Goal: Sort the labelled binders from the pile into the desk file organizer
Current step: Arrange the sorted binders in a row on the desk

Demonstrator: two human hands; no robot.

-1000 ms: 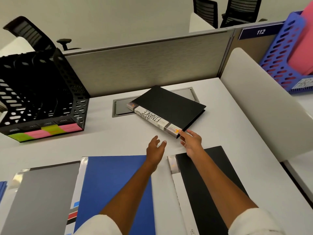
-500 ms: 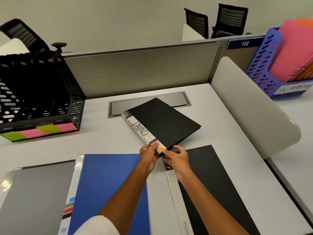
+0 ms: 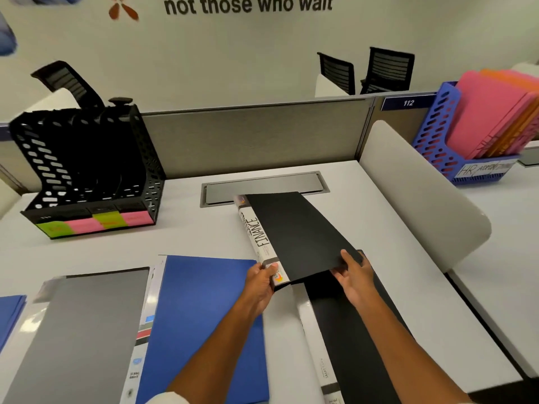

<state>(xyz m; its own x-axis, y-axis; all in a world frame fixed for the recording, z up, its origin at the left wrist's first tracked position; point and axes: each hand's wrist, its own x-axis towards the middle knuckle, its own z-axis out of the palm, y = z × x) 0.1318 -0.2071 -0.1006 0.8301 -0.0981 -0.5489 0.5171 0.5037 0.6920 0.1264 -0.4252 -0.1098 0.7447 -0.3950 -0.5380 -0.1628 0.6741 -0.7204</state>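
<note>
Head view shows both hands gripping the near end of the black FINANCE binder [image 3: 294,237]: the left hand [image 3: 261,282] curls round the white spine end, the right hand [image 3: 351,277] pinches the cover's near right corner, thumb on top. A second ago the left hand was loose beside it and only the right touched the corner; since then the binder has swung so its spine runs nearly straight away from the person, its near end lifted above the table [image 3: 364,199]. Below it lies a second black binder [image 3: 353,339], left of that a blue binder [image 3: 204,322] and a grey binder [image 3: 78,330]. The black file organizer [image 3: 87,158], with green and pink labels, stands far left against the grey partition [image 3: 253,135]. A blue rack [image 3: 443,141] of pink folders stands far right.
</note>
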